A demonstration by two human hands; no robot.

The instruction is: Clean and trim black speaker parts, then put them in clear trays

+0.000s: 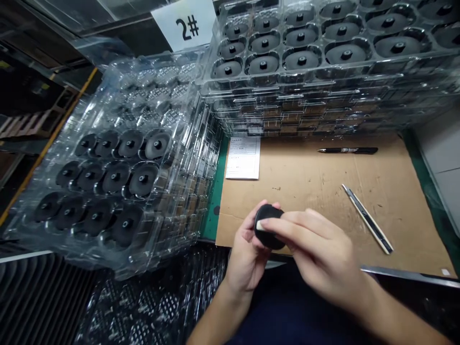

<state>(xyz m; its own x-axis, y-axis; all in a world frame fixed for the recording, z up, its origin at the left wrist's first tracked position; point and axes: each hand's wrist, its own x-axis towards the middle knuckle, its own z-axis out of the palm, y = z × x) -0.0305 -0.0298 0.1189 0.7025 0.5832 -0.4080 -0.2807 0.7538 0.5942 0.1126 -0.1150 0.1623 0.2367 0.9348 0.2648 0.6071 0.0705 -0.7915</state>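
Note:
My left hand (pixel 247 256) is closed around the edge of a round black disc-shaped part (pixel 269 212), held up in front of my body above the near edge of the cardboard. Its flat face is turned towards my right hand (pixel 319 249). The right fingers are pinched together and lie across that face, with a small whitish piece (pixel 261 224) at their tips touching the disc. The piece is too small to name, and the fingers cover much of the disc.
Clear plastic trays (pixel 179 163) with black discs are stacked at left; another tray stack (pixel 287 91) stands behind. On the cardboard (pixel 287 167) lie a printed paper (pixel 243 158), a pen (pixel 348 150), a utility knife (pixel 368 219) and a white scrap (pixel 445 272). A "2#" sign (pixel 185 24) is behind.

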